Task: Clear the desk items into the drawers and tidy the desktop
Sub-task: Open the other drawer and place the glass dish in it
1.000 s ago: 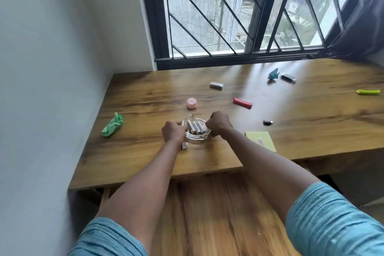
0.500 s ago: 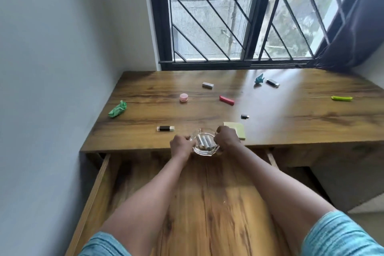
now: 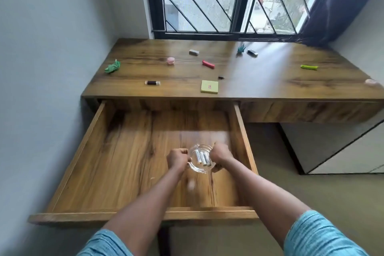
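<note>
A clear glass dish (image 3: 197, 167) with several small white cylinders in it is held over the floor of the wide open wooden drawer (image 3: 99, 147), right of its middle. My left hand (image 3: 177, 159) grips the dish's left rim and my right hand (image 3: 221, 156) grips its right rim. On the wooden desktop (image 3: 270, 81) lie a yellow sticky-note pad (image 3: 209, 86), a dark USB stick (image 3: 152, 82), a red bar (image 3: 208, 64), a pink jar (image 3: 170, 60), a crumpled green wrapper (image 3: 112, 66), a grey block (image 3: 194, 52), a teal paper figure (image 3: 241, 49), a silver stick (image 3: 252, 52), a green bar (image 3: 309, 67) and a tiny black piece (image 3: 221, 77).
A grey wall runs along the left of the desk and drawer. A barred window (image 3: 224, 0) stands behind the desk with a dark curtain (image 3: 340, 4) at its right. A white cabinet (image 3: 340, 149) sits under the desk's right part. A pinkish object (image 3: 372, 81) lies at the desktop's right edge.
Both hands carried the glass dish off the desktop, toward me and down into the open drawer. The view pulled back, and the USB stick that lay by the dish stays on the desk.
</note>
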Tool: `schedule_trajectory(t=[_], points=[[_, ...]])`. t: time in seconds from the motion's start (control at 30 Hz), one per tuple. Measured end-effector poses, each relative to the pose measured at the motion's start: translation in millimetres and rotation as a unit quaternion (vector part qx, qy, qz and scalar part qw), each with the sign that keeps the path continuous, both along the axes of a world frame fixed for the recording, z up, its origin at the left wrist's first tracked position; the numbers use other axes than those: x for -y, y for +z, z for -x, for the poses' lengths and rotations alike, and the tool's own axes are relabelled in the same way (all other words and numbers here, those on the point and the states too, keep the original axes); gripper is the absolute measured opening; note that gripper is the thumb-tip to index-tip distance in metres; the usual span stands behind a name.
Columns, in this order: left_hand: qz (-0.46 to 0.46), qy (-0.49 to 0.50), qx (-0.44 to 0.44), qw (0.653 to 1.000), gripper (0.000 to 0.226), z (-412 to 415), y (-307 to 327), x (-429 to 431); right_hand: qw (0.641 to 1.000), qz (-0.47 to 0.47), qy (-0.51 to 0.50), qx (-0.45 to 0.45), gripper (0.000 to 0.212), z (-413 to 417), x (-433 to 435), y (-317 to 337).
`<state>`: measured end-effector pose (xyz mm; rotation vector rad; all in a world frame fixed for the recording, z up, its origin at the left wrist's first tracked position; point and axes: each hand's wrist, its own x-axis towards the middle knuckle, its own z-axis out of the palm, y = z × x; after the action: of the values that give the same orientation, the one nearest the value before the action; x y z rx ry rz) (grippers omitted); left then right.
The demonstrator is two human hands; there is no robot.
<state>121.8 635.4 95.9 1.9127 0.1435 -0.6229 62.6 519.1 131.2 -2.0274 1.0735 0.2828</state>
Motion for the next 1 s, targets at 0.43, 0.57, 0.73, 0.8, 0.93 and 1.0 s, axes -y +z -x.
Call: schedule_trajectory(t=[0.43,0.57,0.73,0.8,0.93,1.0], points=[[-0.049,-0.070,-0.050,0.995,0.027,62.8,-21.2,-0.8,0.998,0.001,-0.019,-0.060,0.037,69.9,-9.2,-39.6],[-0.048,-0.063,-0.051,0.996,0.024,65.8,-26.3,4.3,0.996,0.011,-0.021,-0.087,0.041,73.2,-8.3,-44.3],[-0.050,-0.063,-0.068,0.994,0.019,68.6,-33.4,4.6,0.994,0.011,-0.028,-0.104,0.049,78.5,-9.4,-57.2],[-0.052,-0.064,-0.071,0.994,0.018,69.0,-36.5,4.9,0.994,0.010,-0.034,-0.105,0.052,80.8,-9.5,-62.9],[-0.052,-0.072,-0.073,0.993,0.019,70.6,-42.8,6.7,0.994,0.023,-0.035,-0.100,0.053,84.2,-11.5,-65.5],[-0.055,-0.075,-0.071,0.993,0.022,72.3,-41.1,7.3,0.994,0.031,-0.029,-0.102,0.053,85.3,-10.6,-65.9]])
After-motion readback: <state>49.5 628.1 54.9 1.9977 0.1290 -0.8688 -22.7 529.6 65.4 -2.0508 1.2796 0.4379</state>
